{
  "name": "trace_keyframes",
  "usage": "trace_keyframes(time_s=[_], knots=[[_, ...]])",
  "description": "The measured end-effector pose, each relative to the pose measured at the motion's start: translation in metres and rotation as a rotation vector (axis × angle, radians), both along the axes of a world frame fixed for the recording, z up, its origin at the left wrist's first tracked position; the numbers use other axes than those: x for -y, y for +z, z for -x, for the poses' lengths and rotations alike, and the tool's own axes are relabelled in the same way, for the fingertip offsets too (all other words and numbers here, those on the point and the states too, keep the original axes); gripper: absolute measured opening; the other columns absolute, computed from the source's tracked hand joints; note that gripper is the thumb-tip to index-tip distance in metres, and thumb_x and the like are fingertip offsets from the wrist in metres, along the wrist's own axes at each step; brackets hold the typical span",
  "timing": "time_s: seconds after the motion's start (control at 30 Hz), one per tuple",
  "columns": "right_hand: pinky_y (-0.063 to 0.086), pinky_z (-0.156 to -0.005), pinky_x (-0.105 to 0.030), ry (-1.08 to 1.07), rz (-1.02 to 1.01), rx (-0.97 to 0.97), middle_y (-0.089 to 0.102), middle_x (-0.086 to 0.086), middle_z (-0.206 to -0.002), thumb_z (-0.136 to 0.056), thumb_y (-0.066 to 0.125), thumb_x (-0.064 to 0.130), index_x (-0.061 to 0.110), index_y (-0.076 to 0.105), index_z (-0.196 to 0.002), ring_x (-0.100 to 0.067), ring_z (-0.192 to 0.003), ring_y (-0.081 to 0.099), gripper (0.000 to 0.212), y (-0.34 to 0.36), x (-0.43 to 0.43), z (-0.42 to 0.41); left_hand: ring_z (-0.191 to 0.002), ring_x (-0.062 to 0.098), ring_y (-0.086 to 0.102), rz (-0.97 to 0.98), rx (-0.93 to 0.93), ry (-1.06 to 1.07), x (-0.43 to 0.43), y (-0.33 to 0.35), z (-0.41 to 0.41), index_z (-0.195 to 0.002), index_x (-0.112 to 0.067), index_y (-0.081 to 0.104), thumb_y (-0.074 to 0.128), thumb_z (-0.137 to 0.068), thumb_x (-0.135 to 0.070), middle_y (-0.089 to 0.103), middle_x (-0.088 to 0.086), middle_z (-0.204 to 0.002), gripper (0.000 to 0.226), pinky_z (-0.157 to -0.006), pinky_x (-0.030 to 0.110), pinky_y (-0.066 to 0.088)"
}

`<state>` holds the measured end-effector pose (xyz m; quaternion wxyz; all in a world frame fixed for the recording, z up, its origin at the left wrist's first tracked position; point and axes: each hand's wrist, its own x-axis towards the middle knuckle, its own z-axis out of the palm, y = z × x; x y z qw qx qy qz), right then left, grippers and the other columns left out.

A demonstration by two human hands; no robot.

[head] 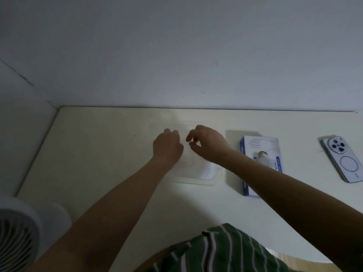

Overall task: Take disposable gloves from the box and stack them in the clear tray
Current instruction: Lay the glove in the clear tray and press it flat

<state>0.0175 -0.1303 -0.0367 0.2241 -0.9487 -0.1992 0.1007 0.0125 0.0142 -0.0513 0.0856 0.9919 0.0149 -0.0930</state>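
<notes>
A clear tray (213, 180) lies on the pale table in the middle, with thin transparent gloves (193, 168) lying in it. Both hands hover over the tray's far part. My left hand (168, 147) has its fingers curled down onto the glove material; the grip itself is hidden. My right hand (206, 143) has thumb and fingers bent as if pinching the clear film, which is too faint to make out. The blue and white glove box (261, 146) lies flat to the right of the tray, a glove poking from its opening.
A white phone (342, 159) lies face down at the far right. A white fan (17, 232) stands at the near left corner. The table (98, 154) meets grey walls at the back and left. My striped green clothing shows at the bottom.
</notes>
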Motion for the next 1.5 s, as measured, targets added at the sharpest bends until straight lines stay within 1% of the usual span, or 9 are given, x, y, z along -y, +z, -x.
trace_keyframes(time_s=[0.17, 0.4, 0.5, 0.67, 0.9, 1.03, 1.13, 1.27, 1.5], knots=[[0.046, -0.069, -0.029, -0.288, -0.136, 0.088, 0.067, -0.002, -0.089, -0.092, 0.057, 0.017, 0.015, 0.070, -0.096, -0.016, -0.078, 0.059, 0.014, 0.009, 0.078, -0.001, -0.081, 0.023, 0.059, 0.260, 0.157, -0.104, 0.063, 0.022, -0.006, -0.099, -0.016, 0.060, 0.054, -0.090, -0.022, 0.062, 0.002, -0.090, 0.012, -0.067, 0.031, 0.044], [0.044, -0.054, -0.027, -0.652, 0.122, -0.177, 0.057, 0.005, -0.077, -0.087, 0.059, 0.058, 0.021, 0.047, -0.094, -0.012, -0.066, 0.058, 0.040, -0.025, 0.186, 0.038, -0.079, 0.022, 0.062, 0.410, -0.049, -0.352, 0.158, 0.010, 0.006, -0.093, -0.019, 0.060, 0.056, -0.090, -0.021, 0.067, 0.000, -0.087, 0.006, -0.069, 0.033, 0.051], [0.033, -0.044, -0.016, -0.637, 0.113, -0.361, 0.053, 0.007, -0.061, -0.088, 0.058, 0.057, 0.018, 0.049, -0.074, -0.003, -0.050, 0.049, 0.042, -0.037, 0.199, 0.047, -0.087, 0.025, 0.062, 0.336, -0.153, -0.440, 0.182, -0.005, 0.012, -0.099, -0.018, 0.061, 0.057, -0.091, -0.024, 0.067, 0.004, -0.096, 0.011, -0.075, 0.036, 0.052], [0.040, -0.058, -0.023, -0.660, -0.204, -0.473, 0.058, -0.008, -0.065, -0.089, 0.066, 0.024, 0.000, 0.066, -0.072, -0.015, -0.059, 0.049, 0.030, -0.043, 0.203, 0.047, -0.098, 0.026, 0.063, 0.339, -0.332, -0.438, 0.194, -0.026, 0.012, -0.111, -0.011, 0.057, 0.063, -0.089, -0.029, 0.065, 0.008, -0.108, 0.029, -0.086, 0.038, 0.050], [0.048, -0.062, -0.025, -0.734, -0.531, -0.504, 0.062, -0.007, -0.068, -0.083, 0.076, 0.028, 0.003, 0.061, -0.070, -0.016, -0.064, 0.057, 0.031, -0.039, 0.219, 0.049, -0.096, 0.023, 0.059, 0.308, -0.366, -0.418, 0.202, -0.039, 0.011, -0.114, -0.012, 0.051, 0.076, -0.076, -0.044, 0.060, 0.003, -0.110, 0.055, -0.074, 0.030, 0.043], [0.053, -0.077, -0.031, -0.704, -0.629, -0.649, 0.066, -0.015, -0.085, -0.087, 0.071, 0.024, -0.002, 0.068, -0.089, -0.021, -0.078, 0.061, 0.026, -0.041, 0.228, 0.051, -0.092, 0.018, 0.058, 0.328, -0.399, -0.392, 0.202, -0.039, 0.010, -0.111, -0.016, 0.053, 0.079, -0.071, -0.051, 0.060, -0.002, -0.106, 0.059, -0.075, 0.031, 0.045], [0.050, -0.064, -0.024, -0.661, -0.642, -0.687, 0.062, -0.006, -0.069, -0.084, 0.073, 0.013, 0.005, 0.068, -0.076, -0.016, -0.067, 0.056, 0.013, -0.041, 0.231, 0.050, -0.090, 0.016, 0.060, 0.376, -0.376, -0.376, 0.202, -0.039, 0.010, -0.101, -0.019, 0.060, 0.078, -0.074, -0.047, 0.063, -0.005, -0.098, 0.043, -0.078, 0.033, 0.049], [0.041, -0.052, -0.020, -0.722, -0.622, -0.614, 0.051, -0.007, -0.061, -0.077, 0.081, 0.020, 0.003, 0.058, -0.065, -0.014, -0.056, 0.046, 0.031, -0.044, 0.231, 0.050, -0.088, 0.021, 0.064, 0.474, -0.301, -0.324, 0.203, -0.042, 0.013, -0.086, -0.017, 0.067, 0.071, -0.084, -0.029, 0.069, -0.001, -0.093, 0.012, -0.081, 0.034, 0.051], [0.048, -0.066, -0.026, -0.733, -0.768, -0.686, 0.060, -0.009, -0.075, -0.084, 0.074, 0.023, 0.004, 0.059, -0.082, -0.018, -0.069, 0.054, 0.024, -0.046, 0.237, 0.054, -0.077, 0.018, 0.056, 0.598, -0.366, -0.311, 0.196, -0.043, 0.009, -0.073, -0.018, 0.060, 0.068, -0.083, -0.014, 0.060, -0.005, -0.075, 0.013, -0.073, 0.029, 0.046]])
